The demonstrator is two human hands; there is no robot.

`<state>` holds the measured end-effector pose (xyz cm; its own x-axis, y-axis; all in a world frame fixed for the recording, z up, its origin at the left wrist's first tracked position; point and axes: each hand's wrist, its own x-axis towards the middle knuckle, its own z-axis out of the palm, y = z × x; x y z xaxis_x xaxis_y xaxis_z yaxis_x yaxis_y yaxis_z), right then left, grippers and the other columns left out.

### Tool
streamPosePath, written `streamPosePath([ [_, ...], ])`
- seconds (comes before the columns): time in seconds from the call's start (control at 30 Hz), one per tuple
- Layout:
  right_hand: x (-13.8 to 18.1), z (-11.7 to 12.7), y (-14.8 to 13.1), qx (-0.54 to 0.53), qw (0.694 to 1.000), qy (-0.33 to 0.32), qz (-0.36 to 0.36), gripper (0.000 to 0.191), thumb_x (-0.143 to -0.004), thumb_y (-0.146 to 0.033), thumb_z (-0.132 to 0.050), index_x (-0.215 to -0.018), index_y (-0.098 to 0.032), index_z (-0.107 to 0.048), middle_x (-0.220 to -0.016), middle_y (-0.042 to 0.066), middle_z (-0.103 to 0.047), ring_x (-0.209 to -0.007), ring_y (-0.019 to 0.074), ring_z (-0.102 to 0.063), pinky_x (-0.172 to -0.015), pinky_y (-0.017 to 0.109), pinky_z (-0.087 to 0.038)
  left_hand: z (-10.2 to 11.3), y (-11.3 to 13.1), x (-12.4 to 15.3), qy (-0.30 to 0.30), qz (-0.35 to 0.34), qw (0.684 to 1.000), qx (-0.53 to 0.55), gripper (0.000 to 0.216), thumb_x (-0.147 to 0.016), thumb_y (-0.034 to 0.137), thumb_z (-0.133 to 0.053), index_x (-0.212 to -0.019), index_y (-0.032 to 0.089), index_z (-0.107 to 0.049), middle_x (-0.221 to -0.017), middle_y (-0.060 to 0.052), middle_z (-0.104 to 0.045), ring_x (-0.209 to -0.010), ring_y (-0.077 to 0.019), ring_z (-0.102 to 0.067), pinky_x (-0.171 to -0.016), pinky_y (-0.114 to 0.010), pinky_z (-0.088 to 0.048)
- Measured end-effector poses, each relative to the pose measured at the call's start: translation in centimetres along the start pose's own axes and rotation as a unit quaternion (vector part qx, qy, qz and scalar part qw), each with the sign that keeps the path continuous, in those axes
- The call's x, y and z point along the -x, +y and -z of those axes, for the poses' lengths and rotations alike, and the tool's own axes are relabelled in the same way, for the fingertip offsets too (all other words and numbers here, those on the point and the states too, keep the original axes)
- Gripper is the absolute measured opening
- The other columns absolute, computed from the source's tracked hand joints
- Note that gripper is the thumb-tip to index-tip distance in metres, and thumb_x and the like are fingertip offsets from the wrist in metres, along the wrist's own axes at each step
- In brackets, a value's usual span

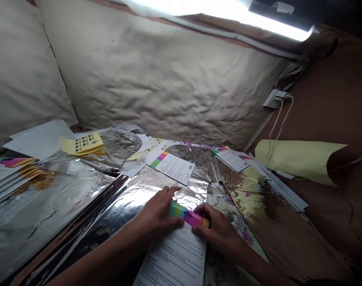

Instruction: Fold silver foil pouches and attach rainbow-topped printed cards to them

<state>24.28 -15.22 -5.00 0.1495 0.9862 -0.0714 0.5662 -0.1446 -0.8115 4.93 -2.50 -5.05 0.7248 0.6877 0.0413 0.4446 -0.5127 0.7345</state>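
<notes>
A long white printed card [176,256] with rows of text lies toward me, its rainbow-striped top end [188,214] bowed upward. My left hand [161,210] grips the left edge of the striped end, thumb on the near side and index finger stretched past it. On the right edge, my right hand [212,224] pinches the same end between thumb and curled fingers. A dark slot-like hole shows in the pink stripe. Just beyond my hands, another printed card [175,168] with a striped end lies flat on the shiny foil-like table cover [157,186].
Stacked striped cards [14,178] lie far left, near yellow printed sheets [82,143] and white sheets [42,137]. More cards [233,159] lie at the back right. A rolled yellow sheet [297,159] sits below a wall socket [276,98] with hanging cables. Pink scraps [246,237] dot the surface.
</notes>
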Motion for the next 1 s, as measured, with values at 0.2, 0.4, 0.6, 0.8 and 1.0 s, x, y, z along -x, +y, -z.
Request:
streamPosePath([
  [0.2,-3.0,1.3,-1.4,-0.115,0.992,0.009,0.049,0.041,-0.08,-0.033,-0.07,-0.117,-0.019,-0.059,-0.102,0.004,-0.066,-0.093,0.0212,-0.063,-0.079,0.031,-0.052,-0.4,0.1,-0.5,-0.077,0.069,0.893,0.439,0.042,-0.066,0.041,-0.078,-0.095,0.011,-0.07,-0.086,-0.008,-0.071,-0.077,-0.0228,-0.064,-0.071,-0.03,-0.046],
  [0.4,-4.8,1.4,-4.3,0.144,0.958,0.071,0.24,0.007,-0.085,-0.02,-0.066,-0.09,-0.022,-0.071,-0.099,0.004,-0.071,-0.084,0.0199,-0.066,-0.075,0.032,-0.051,-0.5,-0.1,-1.0,-0.035,0.073,0.87,0.486,0.039,-0.062,0.038,-0.084,-0.086,0.01,-0.071,-0.074,-0.004,-0.069,-0.066,-0.0158,-0.059,-0.064,-0.025,-0.042],
  [0.6,-6.1,1.8,-4.5,0.128,0.908,0.175,0.357,0.011,-0.091,-0.02,-0.057,-0.085,-0.021,-0.066,-0.091,0.006,-0.07,-0.084,0.02,-0.065,-0.075,0.032,-0.053,-0.1,-0.2,-1.1,0.014,0.056,0.863,0.502,0.051,-0.073,0.057,-0.073,-0.09,0.009,-0.071,-0.078,-0.008,-0.069,-0.068,-0.0181,-0.059,-0.062,-0.026,-0.042],
  [0.8,-9.0,6.4,-4.5,0.141,0.93,0.269,0.206,0.049,-0.082,-0.028,-0.065,-0.128,-0.015,-0.057,-0.13,0.016,-0.06,-0.122,0.0313,-0.055,-0.104,0.049,-0.043,-0.6,-0.7,-1.4,0.033,0.059,0.871,0.487,0.051,-0.068,0.057,-0.076,-0.083,0.008,-0.071,-0.071,-0.007,-0.065,-0.061,-0.017,-0.056,-0.057,-0.026,-0.041],
  [1.0,-7.6,3.6,-6.3,0.082,0.981,-0.11,0.137,0.053,-0.085,-0.027,-0.058,-0.136,-0.014,-0.055,-0.092,0.008,-0.074,-0.077,0.0193,-0.068,-0.069,0.03,-0.053,0.1,0.2,-0.9,0.045,0.031,0.903,0.427,0.047,-0.072,0.056,-0.071,-0.081,0.01,-0.067,-0.068,-0.003,-0.059,-0.061,-0.0141,-0.05,-0.055,-0.024,-0.037],
])
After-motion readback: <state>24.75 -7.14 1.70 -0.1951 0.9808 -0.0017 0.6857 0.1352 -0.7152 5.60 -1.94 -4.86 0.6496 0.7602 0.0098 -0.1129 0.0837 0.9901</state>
